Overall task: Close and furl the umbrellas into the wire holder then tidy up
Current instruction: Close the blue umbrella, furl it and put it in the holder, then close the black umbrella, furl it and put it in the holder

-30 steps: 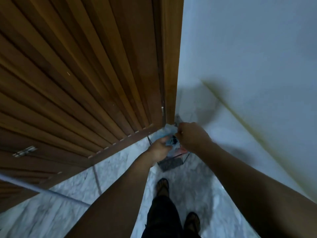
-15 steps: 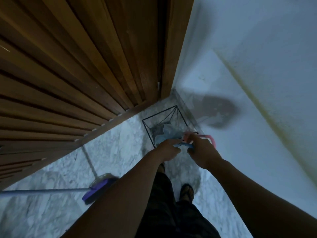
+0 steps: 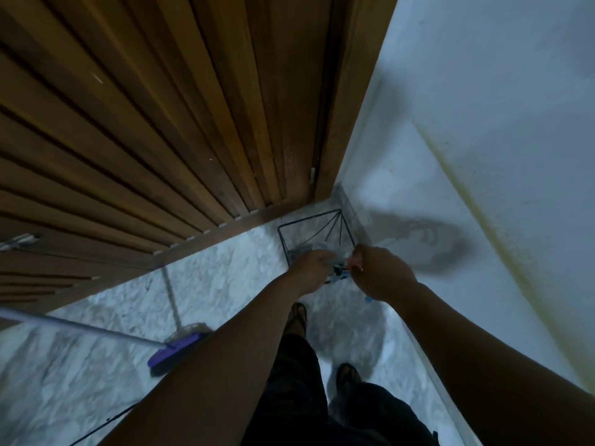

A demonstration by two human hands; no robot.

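Observation:
A black wire holder [image 3: 283,239] stands on the floor in the corner between the wooden door and the white wall. Pale umbrella fabric [image 3: 317,246] shows inside it. Over its near rim my left hand [image 3: 310,268] and my right hand [image 3: 380,272] meet, both curled round a blue and black umbrella part [image 3: 338,274] between them. A bit of pink shows at my right fingers, and a blue tip pokes out under my right wrist. Most of the umbrella is hidden by my hands.
A slatted wooden door [image 3: 161,123] fills the left and the white wall [image 3: 483,123] the right. A purple broom head [image 3: 175,349] with a long pale handle lies on the marble floor [image 3: 225,268] at the left. My feet stand below the holder.
The view has tilted and the holder's rim and the broom have come into sight. My hands stay together over the holder; the pink curved handle seen half a second ago is now mostly covered.

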